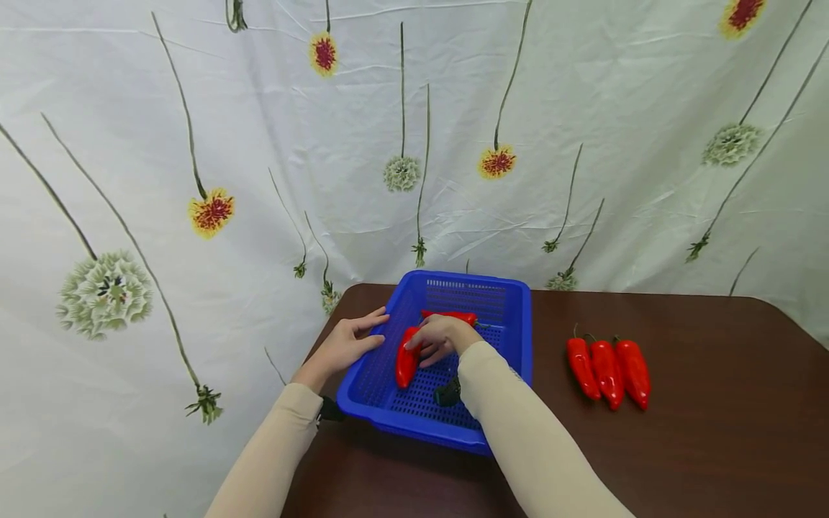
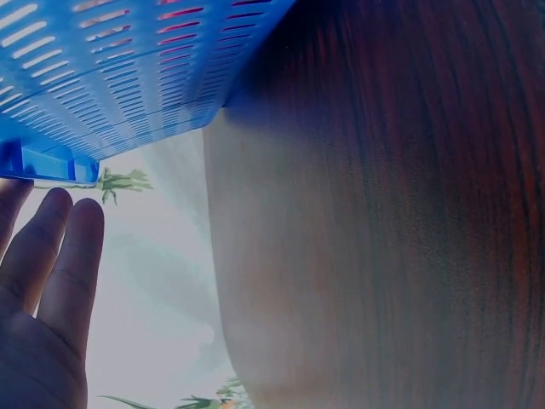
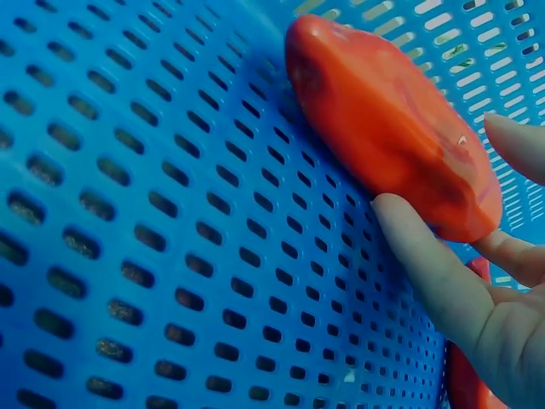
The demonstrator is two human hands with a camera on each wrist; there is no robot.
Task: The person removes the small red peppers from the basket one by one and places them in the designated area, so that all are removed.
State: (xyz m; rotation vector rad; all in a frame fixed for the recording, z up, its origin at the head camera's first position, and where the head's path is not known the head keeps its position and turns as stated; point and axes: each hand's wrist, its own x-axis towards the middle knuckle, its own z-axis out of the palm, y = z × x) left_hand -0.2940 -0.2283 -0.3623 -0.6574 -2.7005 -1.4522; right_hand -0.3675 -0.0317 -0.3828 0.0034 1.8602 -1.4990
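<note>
A blue plastic basket point(image 1: 526, 331) stands on the table. My left hand point(image 1: 343, 349) rests at its left rim, fingers nearly straight; two of these fingers point(image 2: 72, 273) show beside the rim in the left wrist view. Inside the basket, my right hand point(image 1: 440, 338) has its fingertips around one end of a red pepper point(image 1: 406, 363). The right wrist view shows this red pepper point(image 3: 400, 128) between the spread fingers, one fingertip right at its edge. Another red pepper point(image 1: 463, 316) lies farther back in the basket, partly hidden by the hand.
Three red peppers point(image 1: 607, 370) lie side by side on the dark brown table point(image 1: 712, 424), right of the basket. A white floral cloth point(image 1: 453, 208) hangs behind the table and along its left side. The basket has slotted walls and floor.
</note>
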